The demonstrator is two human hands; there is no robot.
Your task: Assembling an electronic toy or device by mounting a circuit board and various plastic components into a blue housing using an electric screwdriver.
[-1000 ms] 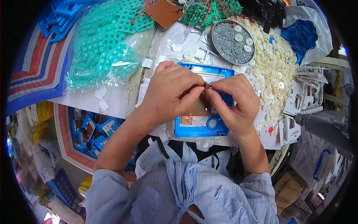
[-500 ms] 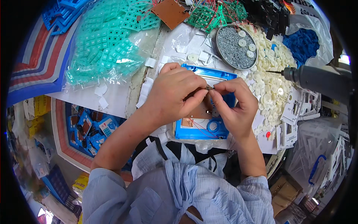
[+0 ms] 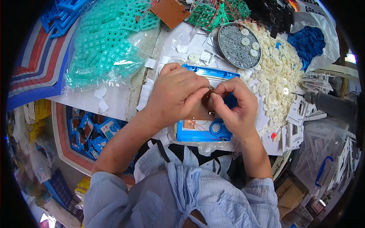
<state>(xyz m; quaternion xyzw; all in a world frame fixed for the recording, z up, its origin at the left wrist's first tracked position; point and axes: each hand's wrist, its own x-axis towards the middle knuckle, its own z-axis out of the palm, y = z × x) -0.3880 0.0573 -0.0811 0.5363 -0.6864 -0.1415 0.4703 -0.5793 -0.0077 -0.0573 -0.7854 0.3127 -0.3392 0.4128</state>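
Grey tool (image 3: 330, 102): lower at the right than half a second ago, its shaft blurred beside the cream pile.
Small metal part (image 3: 211, 88): brassy and dark, pinched between the two hands above the brown board; too small for its exact form to be told.
Left hand (image 3: 176, 93): grip closed, thumb and forefinger on the part's left side.
Right hand (image 3: 238, 104): grip closed, thumb and forefinger meeting at the part's right side.
Brown board (image 3: 198, 113): flat and matt, lying in the blue case, partly covered by the hands.
Blue case (image 3: 205, 136): glossy plastic, rectangular, on the worktop (image 3: 118, 102); its lower part carries a blue ring (image 3: 216, 128) and thin red wires.
Green keypads (image 3: 106, 49): soft-looking sheets of raised square keys in crinkled clear plastic, many keys bearing pale printed characters.
Screws (image 3: 235, 43): silvery, heaped in a round metal dish (image 3: 219, 47), with several pale discs on top.
Cream discs (image 3: 275, 72): smooth, round, loosely piled right of the dish.
Circuit boards (image 3: 207, 15): green, with pale tracks and red wires, stacked at the far edge.
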